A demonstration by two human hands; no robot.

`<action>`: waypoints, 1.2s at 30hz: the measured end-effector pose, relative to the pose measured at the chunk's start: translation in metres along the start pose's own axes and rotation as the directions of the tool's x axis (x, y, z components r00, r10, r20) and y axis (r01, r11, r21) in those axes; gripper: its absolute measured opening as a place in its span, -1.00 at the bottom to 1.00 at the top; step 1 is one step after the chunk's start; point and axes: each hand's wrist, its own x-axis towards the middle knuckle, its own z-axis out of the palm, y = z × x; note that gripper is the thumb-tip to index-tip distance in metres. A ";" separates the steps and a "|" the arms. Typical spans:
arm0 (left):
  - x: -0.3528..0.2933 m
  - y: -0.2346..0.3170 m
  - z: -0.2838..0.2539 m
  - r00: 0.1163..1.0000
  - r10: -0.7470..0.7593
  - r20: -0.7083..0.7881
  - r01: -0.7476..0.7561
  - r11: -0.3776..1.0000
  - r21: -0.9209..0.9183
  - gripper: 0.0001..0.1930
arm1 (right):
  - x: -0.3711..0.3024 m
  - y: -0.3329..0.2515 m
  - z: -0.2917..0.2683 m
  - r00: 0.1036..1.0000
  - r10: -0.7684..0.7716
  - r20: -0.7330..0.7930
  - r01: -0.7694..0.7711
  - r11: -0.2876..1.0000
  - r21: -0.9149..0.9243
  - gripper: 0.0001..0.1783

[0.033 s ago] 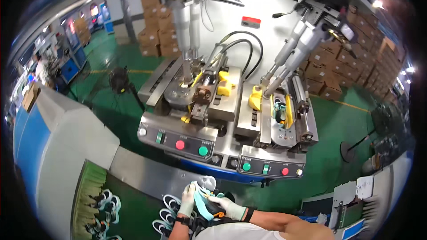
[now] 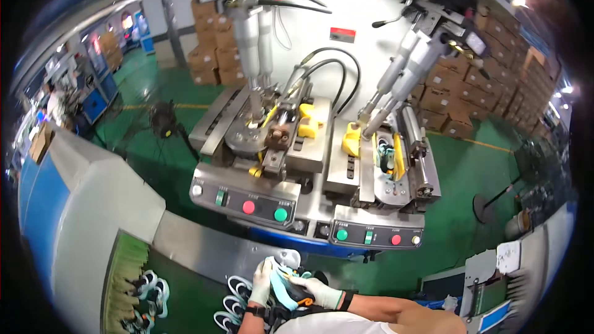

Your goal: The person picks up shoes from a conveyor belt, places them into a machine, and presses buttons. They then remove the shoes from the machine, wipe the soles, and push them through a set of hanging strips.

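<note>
Low in the middle of the view, I hold a pale teal and black sports shoe (image 2: 282, 292) with orange trim between both white-gloved hands. My left hand (image 2: 260, 286) is closed round its left side. My right hand (image 2: 319, 292) grips the other side, its fingers near the opening. Several shoes (image 2: 234, 305) with white-rimmed soles lie in a column just left of my left wrist. A two-station press (image 2: 297, 130) stands ahead of me, and a similar teal and black shoe (image 2: 386, 156) sits between the yellow pads of its right station. No shoe shows in the left station.
Two control panels (image 2: 245, 201) with red and green buttons line the press front. A metal ledge (image 2: 198, 244) runs below it. More shoes (image 2: 154, 294) lie on a green conveyor (image 2: 192, 303) at lower left, beside a bristle curtain (image 2: 120, 272). Fans and stacked cartons (image 2: 486, 86) stand beyond.
The view has shifted slightly. The shoes on the conveyor at lower left sit a little lower in the picture. My hands keep the same hold on the shoe.
</note>
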 end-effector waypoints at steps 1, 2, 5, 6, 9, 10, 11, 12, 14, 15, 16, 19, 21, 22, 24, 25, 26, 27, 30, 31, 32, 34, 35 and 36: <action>0.002 -0.008 -0.002 1.000 -0.016 -0.003 0.016 1.000 0.000 -0.53 | -0.002 -0.001 0.003 0.999 0.019 -0.040 -0.020 0.999 -0.043 -0.61; 0.006 -0.008 0.000 0.999 -0.033 -0.003 0.033 0.999 0.000 -0.53 | 0.000 -0.003 0.003 0.996 0.034 -0.085 -0.041 0.996 -0.081 -0.61; 0.008 -0.028 -0.008 0.971 0.236 0.050 -0.241 0.942 0.232 -0.53 | 0.006 0.002 -0.002 0.998 0.028 0.063 -0.028 1.000 -0.003 -0.63; 0.020 -0.054 -0.015 0.977 0.199 0.070 -0.207 0.968 0.140 -0.51 | 0.005 0.001 -0.001 0.997 0.062 0.050 -0.060 0.998 -0.025 -0.63; 0.022 -0.027 -0.001 0.997 -0.070 -0.023 0.073 0.984 0.162 -0.48 | -0.008 -0.007 0.005 0.995 0.050 0.084 -0.054 0.998 0.036 -0.62; 0.021 -0.037 -0.002 0.998 -0.068 -0.002 0.068 0.995 0.073 -0.47 | -0.030 -0.013 0.022 0.993 0.023 0.118 -0.027 0.999 0.030 -0.62; 0.023 -0.046 -0.003 0.997 -0.081 0.005 0.081 0.996 0.043 -0.47 | -0.044 -0.018 0.032 0.989 -0.005 0.151 0.001 1.000 0.029 -0.58; 0.027 -0.054 -0.003 0.995 -0.095 0.011 0.095 0.995 0.012 -0.47 | -0.045 -0.017 0.031 0.984 0.007 0.178 -0.015 0.999 0.041 -0.57; 0.028 -0.049 0.001 1.000 0.002 0.030 -0.004 0.999 0.054 -0.55 | -0.038 -0.015 0.024 0.982 -0.017 0.186 0.005 0.998 0.063 -0.57; 0.026 -0.047 0.004 0.994 0.094 0.051 -0.098 0.991 0.093 -0.63 | -0.033 -0.014 0.020 0.982 -0.019 0.187 0.008 0.998 0.062 -0.57; 0.023 -0.044 0.006 0.981 0.182 0.074 -0.190 0.973 0.130 -0.69 | -0.030 -0.014 0.017 0.980 -0.022 0.196 0.007 0.997 0.078 -0.57; 0.012 -0.020 0.007 0.936 0.309 0.168 -0.339 0.920 0.197 -0.75 | -0.025 -0.015 0.014 0.982 -0.010 0.186 -0.009 0.995 0.101 -0.58; -0.001 -0.006 0.020 0.966 0.247 0.071 -0.253 0.964 0.080 -0.74 | -0.029 -0.017 0.018 0.986 0.004 0.166 -0.024 0.993 0.115 -0.58; -0.004 -0.005 0.024 0.985 0.172 -0.020 -0.173 0.984 -0.044 -0.73 | -0.033 -0.019 0.022 0.988 -0.007 0.155 -0.005 0.997 0.077 -0.58; 0.019 -0.036 0.003 0.996 0.084 -0.006 -0.083 0.995 0.052 -0.65 | -0.033 -0.016 0.023 0.989 -0.007 0.146 0.003 1.000 0.029 -0.58; 0.025 -0.036 -0.001 1.000 -0.007 0.013 0.005 0.989 0.150 -0.47 | -0.030 -0.016 0.020 0.989 -0.009 0.150 0.005 1.000 0.028 -0.57; 0.026 -0.037 -0.001 1.000 -0.007 0.014 0.005 0.989 0.149 -0.47 | -0.027 -0.014 0.017 0.988 -0.010 0.153 0.006 1.000 0.026 -0.57; 0.026 -0.039 -0.001 0.999 -0.043 0.022 0.039 0.991 0.128 -0.47 | -0.025 -0.012 0.014 0.988 -0.010 0.152 0.006 1.000 0.026 -0.57; 0.022 -0.040 -0.002 0.999 -0.046 0.011 0.044 0.991 0.123 -0.47 | -0.030 -0.008 0.017 0.985 -0.036 0.171 0.038 0.999 -0.007 -0.57; 0.020 -0.041 -0.003 1.000 -0.012 -0.009 0.013 0.990 0.141 -0.48 | -0.028 -0.008 0.017 0.986 -0.026 0.168 0.026 1.000 -0.001 -0.57; 0.020 -0.042 -0.003 1.000 -0.017 -0.013 0.018 0.990 0.140 -0.48 | -0.027 -0.006 0.016 0.986 -0.014 0.164 0.014 1.000 0.006 -0.57; 0.018 -0.041 -0.006 0.997 -0.056 0.047 0.052 0.996 0.077 -0.48 | 0.000 0.003 -0.002 0.996 -0.035 0.085 0.039 0.998 -0.051 -0.62; 0.022 -0.052 -0.012 0.996 0.052 0.066 -0.062 0.984 0.168 -0.49 | 0.004 0.004 -0.007 0.999 -0.007 0.036 0.009 0.998 -0.055 -0.62; 0.027 -0.054 -0.010 0.998 -0.015 0.061 0.005 0.986 0.165 -0.48 | -0.005 -0.001 0.003 0.998 0.055 -0.006 -0.055 0.998 -0.014 -0.62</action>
